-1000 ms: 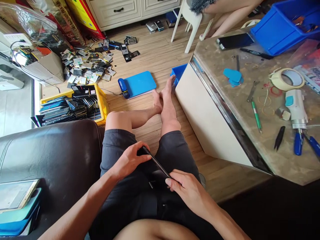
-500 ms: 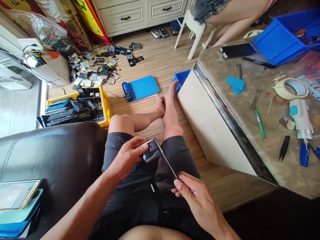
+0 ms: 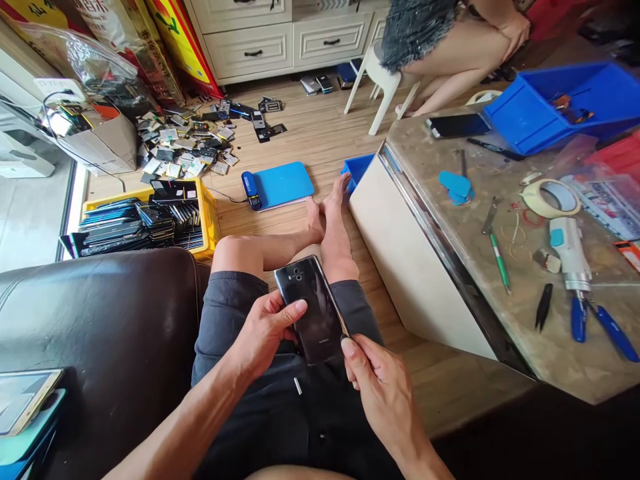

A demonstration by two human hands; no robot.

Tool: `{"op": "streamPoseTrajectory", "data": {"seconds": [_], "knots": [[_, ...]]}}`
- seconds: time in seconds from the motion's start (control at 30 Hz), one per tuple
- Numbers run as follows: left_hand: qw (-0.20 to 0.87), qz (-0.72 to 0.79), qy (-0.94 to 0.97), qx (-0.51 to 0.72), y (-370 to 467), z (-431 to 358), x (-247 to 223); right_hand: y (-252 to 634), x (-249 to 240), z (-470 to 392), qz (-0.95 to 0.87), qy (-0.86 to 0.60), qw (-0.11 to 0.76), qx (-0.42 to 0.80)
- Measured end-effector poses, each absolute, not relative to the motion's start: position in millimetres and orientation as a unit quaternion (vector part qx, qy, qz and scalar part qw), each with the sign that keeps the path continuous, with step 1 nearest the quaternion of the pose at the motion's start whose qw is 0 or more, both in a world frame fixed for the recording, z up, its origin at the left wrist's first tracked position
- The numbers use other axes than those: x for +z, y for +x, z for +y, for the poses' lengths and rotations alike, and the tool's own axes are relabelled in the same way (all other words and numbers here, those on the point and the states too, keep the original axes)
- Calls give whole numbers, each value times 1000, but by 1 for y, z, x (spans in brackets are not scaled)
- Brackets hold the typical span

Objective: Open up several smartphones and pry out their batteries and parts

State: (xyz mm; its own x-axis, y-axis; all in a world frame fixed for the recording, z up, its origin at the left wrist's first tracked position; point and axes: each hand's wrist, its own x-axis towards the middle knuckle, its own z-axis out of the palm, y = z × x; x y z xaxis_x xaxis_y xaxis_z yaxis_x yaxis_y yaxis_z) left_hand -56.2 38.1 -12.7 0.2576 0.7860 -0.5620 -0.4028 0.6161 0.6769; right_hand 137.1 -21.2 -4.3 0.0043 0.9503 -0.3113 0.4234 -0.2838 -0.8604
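A: Where are the hands?

B: Both are on the glossy black slab-shaped phone (image 3: 315,308), held over the lap, back side up with its camera lenses at the far end. The left hand (image 3: 265,330) is curled round the phone's left edge, thumb pressed flat across the back. The right hand (image 3: 383,390) is closed in a pinch at the near right corner, thumb tip on the edge.

A: How does the phone lie?

B: Its long axis runs from about five o'clock, by the right hand, up to eleven o'clock, far end raised. The left hand sits at nine o'clock of it and carries most of it (the right only touches the corner).

A: And beyond?

B: At ten o'clock, a yellow plastic crate of stacked phones (image 3: 145,220); at twelve, a blue flat heating pad (image 3: 283,185); at two, a stone-topped table (image 3: 500,320) with green-handled tool (image 3: 499,260) and blue-handled pliers (image 3: 593,320).
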Motion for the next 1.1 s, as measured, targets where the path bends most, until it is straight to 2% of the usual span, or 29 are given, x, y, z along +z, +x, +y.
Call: {"op": "streamPoseTrajectory", "data": {"seconds": [0.13, 0.4, 0.77, 0.93, 1.1], "knots": [[782, 462, 176, 379, -57, 44, -12, 136, 4, -12, -492, -608, 305, 544], [781, 446, 86, 428, -38, 47, 0, 135, 23, -9, -465, -550, 369, 588], [860, 332, 12, 388, -24, 55, 18, 117, 19, -6, -213, -462, 455, 731], [862, 316, 13, 396, -19, 54, 18, 116, 16, -7, -152, -455, 458, 748], [834, 355, 27, 421, -10, 48, 13, 105, 12, -14, -70, -393, 421, 814]]}}
